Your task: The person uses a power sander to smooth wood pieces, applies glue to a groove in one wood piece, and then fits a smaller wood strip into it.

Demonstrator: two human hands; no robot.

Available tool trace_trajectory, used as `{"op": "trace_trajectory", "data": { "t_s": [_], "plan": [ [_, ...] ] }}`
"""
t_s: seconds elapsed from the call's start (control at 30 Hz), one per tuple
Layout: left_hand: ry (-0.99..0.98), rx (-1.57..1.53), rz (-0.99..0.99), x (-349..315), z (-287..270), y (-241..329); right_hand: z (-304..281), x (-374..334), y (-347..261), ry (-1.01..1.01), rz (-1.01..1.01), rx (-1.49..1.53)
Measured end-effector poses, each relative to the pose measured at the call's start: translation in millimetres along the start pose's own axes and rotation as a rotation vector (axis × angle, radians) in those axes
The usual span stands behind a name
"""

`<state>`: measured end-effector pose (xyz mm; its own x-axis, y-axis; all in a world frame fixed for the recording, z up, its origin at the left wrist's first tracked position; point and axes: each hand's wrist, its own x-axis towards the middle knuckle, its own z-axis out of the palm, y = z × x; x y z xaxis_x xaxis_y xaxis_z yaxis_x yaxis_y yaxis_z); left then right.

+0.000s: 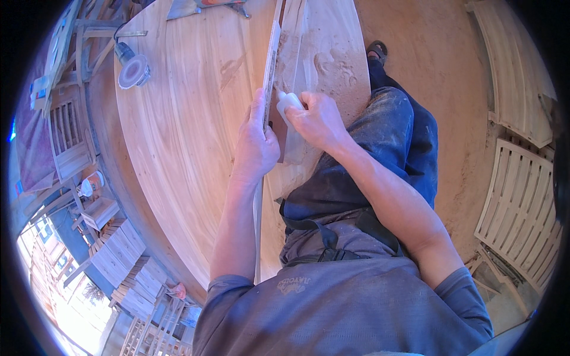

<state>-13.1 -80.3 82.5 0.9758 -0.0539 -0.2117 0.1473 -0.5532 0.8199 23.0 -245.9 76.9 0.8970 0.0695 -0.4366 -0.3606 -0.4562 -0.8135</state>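
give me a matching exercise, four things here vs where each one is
Things:
1. left hand
2. right hand
3. sander
4. slatted panels

Places:
a. on the floor at far right
b. holding a white bottle
c. far left of the tabletop
d. gripping the upright thin board

Pairs: 1-d, 2-b, 3-c, 4-a

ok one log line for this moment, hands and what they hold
left hand: steadies thin wood strip on edge | right hand: grip on white squeeze bottle, tip at strip | surface: round wooden tabletop
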Motion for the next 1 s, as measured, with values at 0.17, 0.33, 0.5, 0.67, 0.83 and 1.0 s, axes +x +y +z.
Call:
{"op": "trace_trajectory", "data": {
  "t_s": [0.17, 0.33, 0.5, 0.67, 0.83, 1.0],
  "plan": [
    [0.008, 0.032, 0.002, -1.3, -0.3, 0.4, -6.2, -0.1, 5.2, 0.008, 0.028, 0.099],
    [0.028, 0.091, 0.013, -0.8, 1.3, -0.8, -8.5, 32.0, 16.2, 0.171, -0.117, 0.519],
    [0.048, 0.513, -0.038, -4.2, 3.3, 29.1, -11.8, 86.3, -2.9, 0.343, -0.358, 0.298],
    [0.018, 0.61, -0.136, -9.5, 5.0, 27.4, 0.9, 89.8, 1.6, 0.384, -0.379, 0.084],
    [0.012, 0.58, -0.069, -29.9, 0.6, 24.7, 6.8, 84.6, 4.2, 0.478, -0.566, -0.022],
    [0.059, 0.557, 0.003, -79.5, -1.0, 3.8, 7.1, 85.4, 6.2, 0.446, -0.548, 0.05]
  ]
}}
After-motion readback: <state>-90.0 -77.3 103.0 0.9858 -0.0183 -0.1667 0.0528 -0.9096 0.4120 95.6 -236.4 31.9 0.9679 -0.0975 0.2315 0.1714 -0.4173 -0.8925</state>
